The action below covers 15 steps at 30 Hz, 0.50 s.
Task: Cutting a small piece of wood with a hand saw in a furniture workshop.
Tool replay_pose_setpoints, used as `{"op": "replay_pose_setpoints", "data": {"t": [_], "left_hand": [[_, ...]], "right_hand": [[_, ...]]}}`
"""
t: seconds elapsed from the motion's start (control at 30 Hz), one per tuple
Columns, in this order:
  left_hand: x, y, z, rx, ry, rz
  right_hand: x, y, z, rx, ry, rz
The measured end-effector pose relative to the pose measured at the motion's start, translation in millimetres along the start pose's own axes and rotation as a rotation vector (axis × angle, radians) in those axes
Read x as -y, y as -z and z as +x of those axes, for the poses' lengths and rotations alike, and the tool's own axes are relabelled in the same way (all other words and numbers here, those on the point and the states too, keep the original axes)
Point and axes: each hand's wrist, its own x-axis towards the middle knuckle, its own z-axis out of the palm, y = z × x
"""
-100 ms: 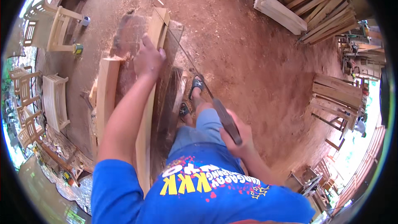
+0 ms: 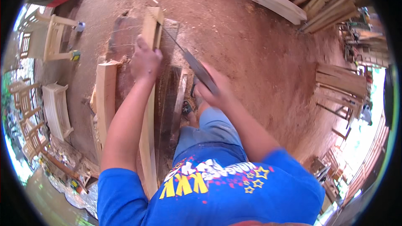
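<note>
A long pale wooden beam (image 2: 148, 140) runs away from me, left of my legs. My left hand (image 2: 145, 60) is closed around it near its far end, thumb on the right side. A slot or gap shows along the beam's right side just beyond the fingers. My right hand (image 2: 215, 84), slightly blurred, grips the dark handle of a handsaw (image 2: 200, 70). Its thin blade, seen nearly edge-on, slants forward and left to meet the beam's far end, beyond my left hand.
Another thick beam (image 2: 106, 90) lies left of the held one. Dark boards (image 2: 169, 100) lie beneath and beside the work, near my feet. Sawdust covers the dirt floor. Stacked timber (image 2: 278, 4) lies far right, a plank-topped table (image 2: 341, 86) at right, wooden benches (image 2: 57, 111) at left.
My right hand has pushed the handsaw forward and left, away from my body, so less blade shows between handle and beam. The left hand keeps its hold on the beam.
</note>
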Motion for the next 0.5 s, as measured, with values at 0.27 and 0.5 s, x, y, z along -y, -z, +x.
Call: {"op": "replay_pose_setpoints", "data": {"t": [0.27,0.5], "left_hand": [[6.2,4.2,4.1,-0.046,-0.005,-0.02],[23.7,3.2,4.7,-0.034,0.037,-0.079]], "right_hand": [[61.4,-54.9,170.1,0.262,-0.268,-0.204],[-105.7,0.9,85.3,0.316,-0.431,0.578]]}}
